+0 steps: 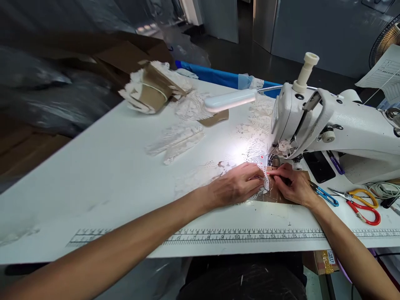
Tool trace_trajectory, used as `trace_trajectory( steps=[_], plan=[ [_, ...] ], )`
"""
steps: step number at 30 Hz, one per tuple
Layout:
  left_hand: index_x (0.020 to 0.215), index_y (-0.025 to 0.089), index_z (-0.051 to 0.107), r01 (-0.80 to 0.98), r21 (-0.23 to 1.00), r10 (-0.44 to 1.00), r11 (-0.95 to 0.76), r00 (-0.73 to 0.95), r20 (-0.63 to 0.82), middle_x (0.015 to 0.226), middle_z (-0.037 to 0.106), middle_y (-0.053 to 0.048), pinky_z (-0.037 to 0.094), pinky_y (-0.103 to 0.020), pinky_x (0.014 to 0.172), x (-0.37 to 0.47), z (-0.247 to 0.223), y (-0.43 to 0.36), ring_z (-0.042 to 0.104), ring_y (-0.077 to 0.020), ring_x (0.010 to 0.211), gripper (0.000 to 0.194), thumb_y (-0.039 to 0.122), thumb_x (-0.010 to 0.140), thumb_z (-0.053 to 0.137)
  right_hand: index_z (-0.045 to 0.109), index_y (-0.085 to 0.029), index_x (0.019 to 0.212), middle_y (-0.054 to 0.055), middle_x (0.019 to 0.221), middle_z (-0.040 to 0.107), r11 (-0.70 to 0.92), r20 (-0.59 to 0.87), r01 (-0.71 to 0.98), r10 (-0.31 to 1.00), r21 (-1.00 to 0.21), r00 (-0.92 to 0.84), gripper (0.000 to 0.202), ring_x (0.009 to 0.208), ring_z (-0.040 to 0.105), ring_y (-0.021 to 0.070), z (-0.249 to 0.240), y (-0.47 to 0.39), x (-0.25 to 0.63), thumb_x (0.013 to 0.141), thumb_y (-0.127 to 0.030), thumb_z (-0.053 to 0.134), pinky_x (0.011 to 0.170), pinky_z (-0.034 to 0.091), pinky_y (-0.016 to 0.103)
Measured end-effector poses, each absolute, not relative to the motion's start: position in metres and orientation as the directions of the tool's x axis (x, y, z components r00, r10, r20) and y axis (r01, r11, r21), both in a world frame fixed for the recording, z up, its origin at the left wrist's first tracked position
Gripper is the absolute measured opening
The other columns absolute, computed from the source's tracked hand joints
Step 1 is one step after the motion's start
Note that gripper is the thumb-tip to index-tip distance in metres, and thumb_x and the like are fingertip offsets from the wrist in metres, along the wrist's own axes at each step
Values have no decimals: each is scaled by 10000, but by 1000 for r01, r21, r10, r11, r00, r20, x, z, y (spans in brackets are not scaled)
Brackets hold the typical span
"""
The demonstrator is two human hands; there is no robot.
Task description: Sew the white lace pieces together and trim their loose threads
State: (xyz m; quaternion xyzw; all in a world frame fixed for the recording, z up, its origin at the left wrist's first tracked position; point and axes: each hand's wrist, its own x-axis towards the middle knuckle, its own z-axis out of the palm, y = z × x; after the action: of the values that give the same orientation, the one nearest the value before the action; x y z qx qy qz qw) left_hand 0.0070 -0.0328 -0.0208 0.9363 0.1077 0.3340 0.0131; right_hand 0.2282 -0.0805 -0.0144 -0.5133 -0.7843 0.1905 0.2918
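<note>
White lace, lying between the two hands, just before the needle of the sewing machine. Probably light, limp and easily snagged; best held flat along its border. The left hand rests on it, fingers bent; the right hand, fingers close together, lies over brown card. Fingertips are partly hidden, so any pinch cannot be told. The table offers room leftward; scissors and machine crowd the right.
</note>
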Motion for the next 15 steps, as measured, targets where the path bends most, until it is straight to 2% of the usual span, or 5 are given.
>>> trace_trajectory(
  steps=[2, 4, 8, 15],
  plan=[
    [807, 149, 590, 194, 78, 198, -978, 742, 641, 863, 649, -56, 579, -355, 756, 8, -19, -33, 586, -141, 751, 207, 107, 982, 488, 743, -253, 1105, 58, 1005, 698, 481, 309, 706, 876, -519, -370, 292, 689, 608, 142, -18, -83, 230, 925, -239, 513, 634, 477, 264],
    [806, 147, 579, 191, 58, 182, -980, 734, 655, 842, 644, -49, 580, -362, 768, 8, -17, -33, 582, -140, 744, 196, 99, 976, 493, 735, -250, 1141, 73, 1018, 678, 513, 314, 733, 857, -446, -409, 295, 742, 617, 160, -20, -84, 232, 941, -255, 517, 672, 489, 282],
    [854, 150, 573, 185, 54, 174, -981, 731, 659, 854, 648, -40, 579, -376, 784, 9, -18, -32, 586, -135, 741, 158, 90, 971, 485, 680, -269, 1257, 90, 1027, 640, 486, 211, 801, 874, -351, -438, 332, 834, 617, 197, -19, -84, 229, 969, -276, 515, 688, 486, 300],
    [928, 158, 565, 141, 64, 147, -988, 716, 682, 915, 676, -36, 586, -383, 862, 11, -18, -32, 654, -133, 829, 115, 74, 968, 498, 653, -293, 1293, 88, 1030, 621, 434, 146, 827, 900, -358, -410, 352, 841, 609, 196, -12, -89, 224, 981, -254, 495, 697, 479, 300]
  ],
)
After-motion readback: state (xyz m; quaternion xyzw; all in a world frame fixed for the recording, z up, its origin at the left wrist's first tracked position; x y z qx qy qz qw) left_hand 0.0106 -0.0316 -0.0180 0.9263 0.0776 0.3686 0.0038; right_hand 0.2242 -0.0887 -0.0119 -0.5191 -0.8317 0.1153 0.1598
